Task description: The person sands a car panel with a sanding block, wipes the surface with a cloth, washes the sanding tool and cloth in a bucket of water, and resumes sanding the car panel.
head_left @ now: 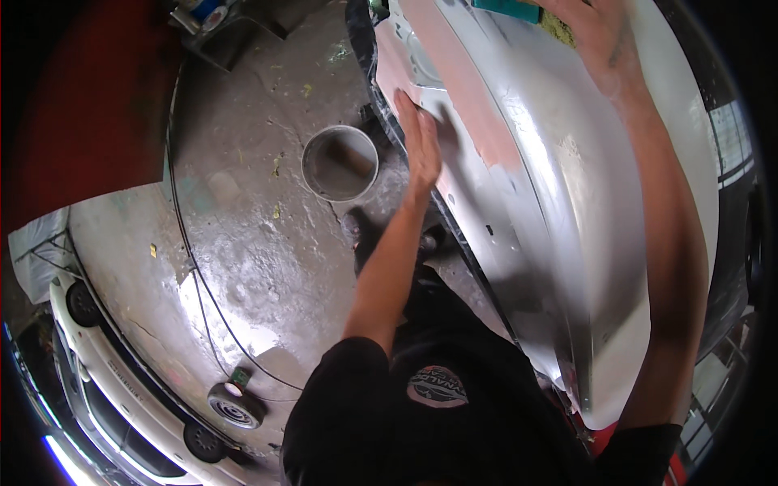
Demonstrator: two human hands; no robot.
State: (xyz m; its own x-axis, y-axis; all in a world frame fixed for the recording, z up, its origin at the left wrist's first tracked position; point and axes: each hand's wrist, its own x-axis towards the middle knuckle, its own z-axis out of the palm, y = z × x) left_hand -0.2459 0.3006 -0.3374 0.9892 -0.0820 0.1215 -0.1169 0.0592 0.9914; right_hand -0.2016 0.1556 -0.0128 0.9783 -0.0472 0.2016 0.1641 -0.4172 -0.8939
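Note:
A white car body panel (519, 219) with pinkish filler patches (462, 73) runs along my right side. At its near edge, my left hand (420, 146) has its fingers stretched out and held close together. Nothing is visible in it, and I cannot tell whether it touches the panel. My right hand (596, 36) reaches to the top of the view, with its fingers bent over a rough yellowish sponge (556, 29) on the panel. Beside the sponge is a teal block (506, 9). The fingertips are partly cut off by the frame edge.
A round bucket (340, 164) stands on the wet concrete floor (251, 219) left of the panel. A dark hose (181, 231) crosses the floor near a small wheel (236, 406). A red panel (89, 105) hangs at upper left; a white car (121, 385) stands at lower left.

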